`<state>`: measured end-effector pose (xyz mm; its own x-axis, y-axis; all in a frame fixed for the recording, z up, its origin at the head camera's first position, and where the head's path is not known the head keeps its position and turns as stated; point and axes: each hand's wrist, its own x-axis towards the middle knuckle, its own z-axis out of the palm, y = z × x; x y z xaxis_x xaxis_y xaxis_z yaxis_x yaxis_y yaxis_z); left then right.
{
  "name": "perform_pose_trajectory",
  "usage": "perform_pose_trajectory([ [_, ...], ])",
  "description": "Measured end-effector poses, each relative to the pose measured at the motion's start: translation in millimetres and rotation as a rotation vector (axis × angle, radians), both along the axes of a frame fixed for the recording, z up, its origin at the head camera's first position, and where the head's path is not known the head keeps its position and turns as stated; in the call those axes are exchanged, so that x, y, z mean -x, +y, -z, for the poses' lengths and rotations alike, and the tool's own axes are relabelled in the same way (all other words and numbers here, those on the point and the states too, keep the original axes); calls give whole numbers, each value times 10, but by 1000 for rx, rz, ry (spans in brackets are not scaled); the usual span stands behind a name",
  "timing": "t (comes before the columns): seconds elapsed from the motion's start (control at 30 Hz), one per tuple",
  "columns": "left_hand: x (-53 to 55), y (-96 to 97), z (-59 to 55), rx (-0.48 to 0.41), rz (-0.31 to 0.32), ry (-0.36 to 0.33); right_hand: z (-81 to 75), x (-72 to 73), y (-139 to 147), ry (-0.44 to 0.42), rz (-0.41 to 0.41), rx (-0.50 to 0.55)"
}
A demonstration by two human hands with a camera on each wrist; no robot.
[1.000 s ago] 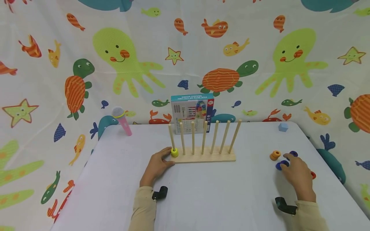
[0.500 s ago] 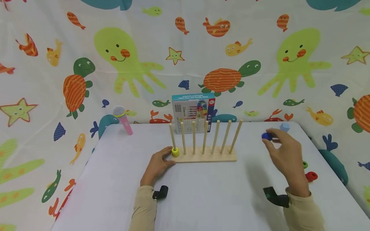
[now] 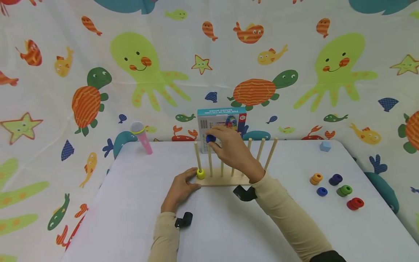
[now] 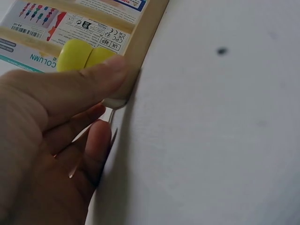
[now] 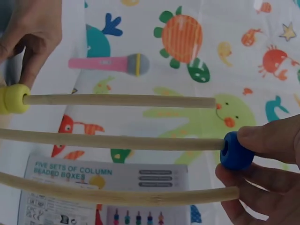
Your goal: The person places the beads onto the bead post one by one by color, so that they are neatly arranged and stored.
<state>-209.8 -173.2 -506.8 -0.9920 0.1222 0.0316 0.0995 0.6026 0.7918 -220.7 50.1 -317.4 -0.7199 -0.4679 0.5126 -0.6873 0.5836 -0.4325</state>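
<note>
A wooden peg rack [image 3: 216,181] with a row of upright pegs stands on the white table. Yellow beads [image 3: 200,174] sit at the foot of its leftmost peg. My left hand [image 3: 179,189] grips the left end of the base, thumb [image 4: 105,75] along the front edge beside the yellow beads. Between thumb and fingers, my right hand [image 3: 234,151] pinches a blue bead [image 5: 238,152]. In the right wrist view its hole faces the tip of the second peg [image 5: 117,140], right at the tip. Part of the rack is hidden behind the right hand in the head view.
Right of the rack lie orange beads [image 3: 316,178], dark blue beads [image 3: 335,179], a blue bead [image 3: 322,191], green beads [image 3: 344,190] and red beads [image 3: 355,203]. A light blue block [image 3: 325,146], a printed box [image 3: 204,125] and a pink toy microphone [image 3: 143,139] stand farther back.
My right hand has picked up a blue bead from the loose beads at the right and carried it left to the second peg's tip. The left hand has stayed on the rack's end.
</note>
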Motion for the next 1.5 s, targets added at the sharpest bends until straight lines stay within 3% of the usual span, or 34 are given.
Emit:
perform_pose_trajectory([
  [0.23,-19,14,-34,-1,6,19,37,17,-50,-39,-3,-35],
  [0.37,-50,25,-49,4,8,0,44,-60,-9,-22,12,-51],
  [0.47,-81,30,-59,14,2,-10,58,-230,123,40,34,49],
  [0.57,-106,30,-71,28,-4,-18,100,-468,373,135,85,224],
  [0.63,-111,26,-77,34,-2,-18,159,-618,601,197,167,325],
  [0.7,-117,15,-83,35,1,-18,249,-741,877,207,301,406],
  [0.77,-120,-1,-91,31,0,-12,372,-826,1177,118,505,475],
  [0.9,-145,-31,-100,27,-8,-19,676,-929,1779,-295,916,527],
  [0.97,-159,-41,-103,24,-13,-23,820,-958,2031,-488,1027,469],
  [1.1,-188,-51,-101,29,-26,-32,1052,-981,2358,-650,1059,296],
  [1.27,-215,-40,-83,15,-28,-40,1246,-982,2518,-712,1014,125],
  [1.5,-255,0,-72,10,-20,-56,1447,-999,2614,-751,1017,90],
])
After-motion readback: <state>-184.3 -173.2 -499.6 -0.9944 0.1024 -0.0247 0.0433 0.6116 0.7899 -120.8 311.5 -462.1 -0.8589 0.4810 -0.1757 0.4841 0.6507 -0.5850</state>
